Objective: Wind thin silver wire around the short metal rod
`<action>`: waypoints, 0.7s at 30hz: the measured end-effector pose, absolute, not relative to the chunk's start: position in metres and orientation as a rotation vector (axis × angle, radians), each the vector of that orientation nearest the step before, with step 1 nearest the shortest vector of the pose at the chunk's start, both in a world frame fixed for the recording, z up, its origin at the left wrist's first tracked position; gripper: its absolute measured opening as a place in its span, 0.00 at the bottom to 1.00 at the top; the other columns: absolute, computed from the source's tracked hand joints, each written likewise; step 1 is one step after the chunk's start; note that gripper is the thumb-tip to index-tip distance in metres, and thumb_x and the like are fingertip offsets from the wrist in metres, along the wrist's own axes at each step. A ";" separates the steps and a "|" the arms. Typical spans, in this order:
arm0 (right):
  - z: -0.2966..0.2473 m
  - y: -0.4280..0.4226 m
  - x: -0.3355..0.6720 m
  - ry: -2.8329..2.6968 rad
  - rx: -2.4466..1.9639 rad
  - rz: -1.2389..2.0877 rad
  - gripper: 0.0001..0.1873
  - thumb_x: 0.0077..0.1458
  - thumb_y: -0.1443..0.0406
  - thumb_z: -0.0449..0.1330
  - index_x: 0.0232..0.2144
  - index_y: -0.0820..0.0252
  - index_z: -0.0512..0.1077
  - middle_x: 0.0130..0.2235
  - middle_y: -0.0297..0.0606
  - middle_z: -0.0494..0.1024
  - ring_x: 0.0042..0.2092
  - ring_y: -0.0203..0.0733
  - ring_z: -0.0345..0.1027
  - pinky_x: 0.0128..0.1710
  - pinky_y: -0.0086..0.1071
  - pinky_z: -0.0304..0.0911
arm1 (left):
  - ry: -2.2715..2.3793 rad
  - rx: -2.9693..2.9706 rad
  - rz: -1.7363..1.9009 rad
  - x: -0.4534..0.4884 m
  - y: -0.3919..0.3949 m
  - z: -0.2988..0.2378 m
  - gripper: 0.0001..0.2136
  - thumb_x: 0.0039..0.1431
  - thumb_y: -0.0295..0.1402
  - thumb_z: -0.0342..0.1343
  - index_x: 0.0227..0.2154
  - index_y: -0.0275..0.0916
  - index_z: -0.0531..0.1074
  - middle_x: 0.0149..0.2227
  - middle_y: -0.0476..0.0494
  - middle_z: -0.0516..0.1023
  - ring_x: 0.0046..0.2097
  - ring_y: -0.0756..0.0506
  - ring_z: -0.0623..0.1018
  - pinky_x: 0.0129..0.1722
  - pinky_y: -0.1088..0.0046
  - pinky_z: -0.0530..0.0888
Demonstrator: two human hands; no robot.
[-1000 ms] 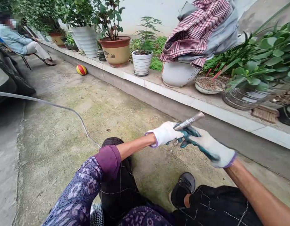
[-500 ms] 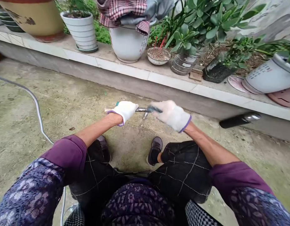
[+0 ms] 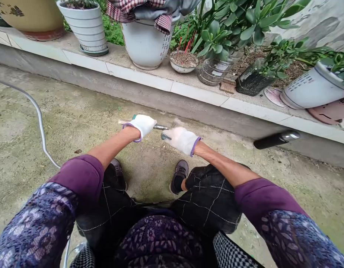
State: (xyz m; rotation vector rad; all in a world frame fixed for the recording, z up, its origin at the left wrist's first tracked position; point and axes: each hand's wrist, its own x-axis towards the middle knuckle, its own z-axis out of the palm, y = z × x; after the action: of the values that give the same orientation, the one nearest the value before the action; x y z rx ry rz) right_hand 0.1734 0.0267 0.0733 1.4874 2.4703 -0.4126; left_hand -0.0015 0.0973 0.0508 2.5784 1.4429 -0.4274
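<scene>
My left hand (image 3: 144,125), in a white glove with purple trim, is closed around a ridged silver metal rod (image 3: 161,127). A pale, stick-like end (image 3: 123,121) juts out on the left side of that hand; whether it belongs to the rod is hidden by the glove. My right hand (image 3: 183,139), gloved alike with dark-coated fingertips, is closed at the rod's right end. Its upper fingers are smeared by motion, and they cover that end. Both hands are held above the concrete ground (image 3: 144,160), in front of my shoes.
A low tiled ledge (image 3: 138,77) crosses ahead, bearing a ribbed white pot (image 3: 86,29), a cloth-draped white pot (image 3: 146,42), an incense bowl (image 3: 184,67) and several plants. A black bottle (image 3: 275,139) lies at its foot. On the left runs a grey hose (image 3: 39,115).
My right hand has moved left along the rod, closer to my left hand. A small silver piece seen below the rod is now out of sight. The whole view has shifted slightly.
</scene>
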 end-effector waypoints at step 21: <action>0.099 0.057 0.184 2.564 1.652 -0.431 0.13 0.65 0.63 0.54 0.37 0.58 0.79 0.35 0.43 0.80 0.34 0.43 0.70 0.33 0.33 0.57 | 1.605 2.525 -0.072 0.014 0.112 0.076 0.16 0.67 0.28 0.49 0.50 0.36 0.79 0.39 0.33 0.83 0.41 0.39 0.81 0.39 0.67 0.72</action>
State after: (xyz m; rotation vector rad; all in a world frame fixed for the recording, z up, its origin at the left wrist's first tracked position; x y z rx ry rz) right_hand 0.1841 0.0566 0.0992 1.6524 2.5643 -0.4313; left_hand 0.0142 0.1125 0.0758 2.5253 1.6053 -0.0720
